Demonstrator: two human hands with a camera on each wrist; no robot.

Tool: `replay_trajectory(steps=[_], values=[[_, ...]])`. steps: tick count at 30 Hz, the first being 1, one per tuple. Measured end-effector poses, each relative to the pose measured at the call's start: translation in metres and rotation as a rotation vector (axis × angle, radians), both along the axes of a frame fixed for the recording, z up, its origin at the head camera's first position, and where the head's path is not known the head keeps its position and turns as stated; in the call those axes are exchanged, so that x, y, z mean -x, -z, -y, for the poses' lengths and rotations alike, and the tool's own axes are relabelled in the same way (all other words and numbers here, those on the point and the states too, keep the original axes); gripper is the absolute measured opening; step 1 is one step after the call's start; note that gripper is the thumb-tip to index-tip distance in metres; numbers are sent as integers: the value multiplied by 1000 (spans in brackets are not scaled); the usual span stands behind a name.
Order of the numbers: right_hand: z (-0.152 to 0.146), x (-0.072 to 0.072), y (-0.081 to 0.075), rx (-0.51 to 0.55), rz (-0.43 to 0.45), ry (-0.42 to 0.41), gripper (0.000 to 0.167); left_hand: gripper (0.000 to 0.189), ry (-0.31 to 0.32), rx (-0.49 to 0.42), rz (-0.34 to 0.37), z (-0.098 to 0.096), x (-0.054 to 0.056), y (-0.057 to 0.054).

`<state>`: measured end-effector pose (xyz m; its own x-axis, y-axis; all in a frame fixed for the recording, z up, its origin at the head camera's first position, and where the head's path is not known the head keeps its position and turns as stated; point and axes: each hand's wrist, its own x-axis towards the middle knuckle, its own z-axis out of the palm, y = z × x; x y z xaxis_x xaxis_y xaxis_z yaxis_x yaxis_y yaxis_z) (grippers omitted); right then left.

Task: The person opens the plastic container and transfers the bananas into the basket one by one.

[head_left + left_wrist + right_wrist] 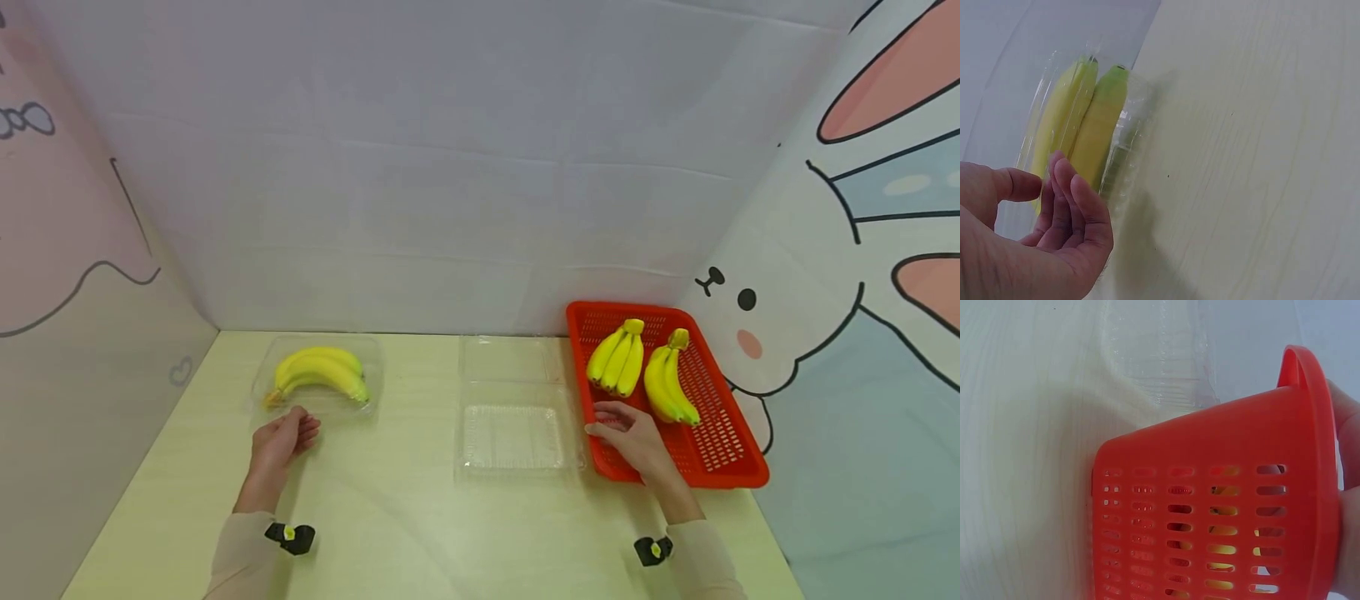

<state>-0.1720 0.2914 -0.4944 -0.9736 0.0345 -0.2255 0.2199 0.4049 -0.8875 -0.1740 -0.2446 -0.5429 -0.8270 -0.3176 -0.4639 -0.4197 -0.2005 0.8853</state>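
Note:
A bunch of yellow bananas (318,372) lies in a clear plastic container (372,354) on the left of the table. My left hand (281,442) is at that container's front edge, fingers loosely bent and thumb apart from them, holding nothing. In the left wrist view its fingertips overlap the bananas (1099,128) behind the clear wall. On the right, my right hand (630,437) reaches over the front left part of a red basket (723,437), thumb and fingers spread near the left rim. Two more bunches, a left one (617,358) and a right one (667,383), lie in the basket beyond the fingers.
A second clear container (513,437) lies opened on the table between the hands, its lid (510,358) folded back toward the rear wall. The basket's slotted side (1204,444) fills much of the right wrist view. Printed cloth walls (450,167) enclose the table's back and sides.

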Motion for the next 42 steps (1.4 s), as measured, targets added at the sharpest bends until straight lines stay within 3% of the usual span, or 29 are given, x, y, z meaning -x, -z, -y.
replay_trajectory(steps=[11,15,42], values=[[0,0,1,4,-29,-6,48,25,2,38,-4,-8,-8,-1],[0,0,2,10,-23,-9,46,25,-18,48,-5,-10,-10,0],[0,-1,-2,10,8,6,49,31,-4,97,-24,-28,-38,-5]])
